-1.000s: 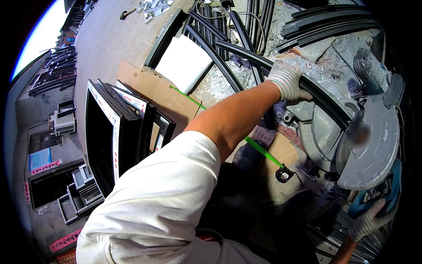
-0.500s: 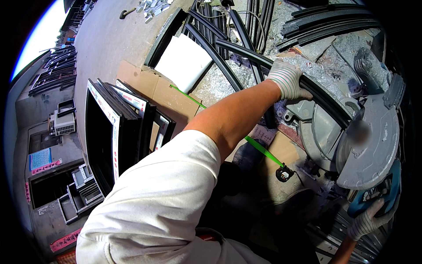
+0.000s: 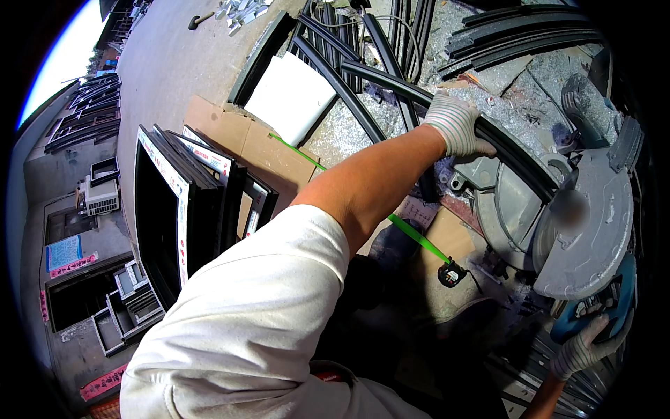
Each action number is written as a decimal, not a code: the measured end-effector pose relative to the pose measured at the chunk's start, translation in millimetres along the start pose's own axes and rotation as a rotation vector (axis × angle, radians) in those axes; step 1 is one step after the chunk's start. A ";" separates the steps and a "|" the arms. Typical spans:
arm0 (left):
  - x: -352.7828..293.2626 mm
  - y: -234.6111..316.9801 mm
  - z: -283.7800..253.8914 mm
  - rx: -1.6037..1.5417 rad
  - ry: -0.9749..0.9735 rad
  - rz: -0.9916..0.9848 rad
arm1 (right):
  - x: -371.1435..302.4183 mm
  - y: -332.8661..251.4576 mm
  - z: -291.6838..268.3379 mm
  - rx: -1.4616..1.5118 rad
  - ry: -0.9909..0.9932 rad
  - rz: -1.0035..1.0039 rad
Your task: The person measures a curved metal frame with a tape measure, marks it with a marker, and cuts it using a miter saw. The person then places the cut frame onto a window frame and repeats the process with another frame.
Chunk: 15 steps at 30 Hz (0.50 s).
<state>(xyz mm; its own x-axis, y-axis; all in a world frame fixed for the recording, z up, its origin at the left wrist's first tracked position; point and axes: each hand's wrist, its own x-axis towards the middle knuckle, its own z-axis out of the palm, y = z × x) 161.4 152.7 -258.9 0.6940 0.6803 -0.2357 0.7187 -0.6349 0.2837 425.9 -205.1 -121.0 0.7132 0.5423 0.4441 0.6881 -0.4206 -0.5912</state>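
Observation:
My left hand (image 3: 452, 126), in a striped white work glove, is wrapped around a long black metal profile (image 3: 515, 159). The profile slants down to the right, and its lower end reaches the saw's grey blade guard (image 3: 592, 241). Low on the right, my right hand (image 3: 578, 353), gloved the same way, is closed on the blue handle (image 3: 624, 293) of the miter saw. Part of the saw's round grey base (image 3: 513, 209) shows under the profile. A blurred spot covers the middle of the guard. Where the blade meets the profile is hidden.
A tape measure (image 3: 451, 274) lies near my feet, its green blade pulled out. Black window frames (image 3: 209, 202) stand on the left beside cardboard (image 3: 269, 164). More black profiles (image 3: 523, 38) lie beyond the saw amid metal shavings. A white sheet (image 3: 289, 98) and a hammer (image 3: 201, 21) are farther off.

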 end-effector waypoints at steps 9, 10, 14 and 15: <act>-0.6 0.6 -1.5 -0.019 0.004 0.002 | -3.7 -3.9 1.8 0.017 -0.009 -0.009; -0.6 0.8 -1.5 -0.018 0.003 0.001 | -4.0 -3.5 1.5 0.018 -0.012 -0.009; -4.3 0.5 -5.8 0.007 0.008 -0.011 | -5.2 -4.1 3.1 0.007 -0.017 -0.007; -3.3 0.9 -5.0 0.009 0.014 -0.008 | -5.7 -2.4 2.2 0.012 -0.018 -0.001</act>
<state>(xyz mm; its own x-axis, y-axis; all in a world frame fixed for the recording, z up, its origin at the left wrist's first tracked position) 159.4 151.7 -253.3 0.6877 0.6904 -0.2245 0.7245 -0.6328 0.2732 419.9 -205.6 -123.5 0.7099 0.5558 0.4325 0.6870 -0.4114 -0.5990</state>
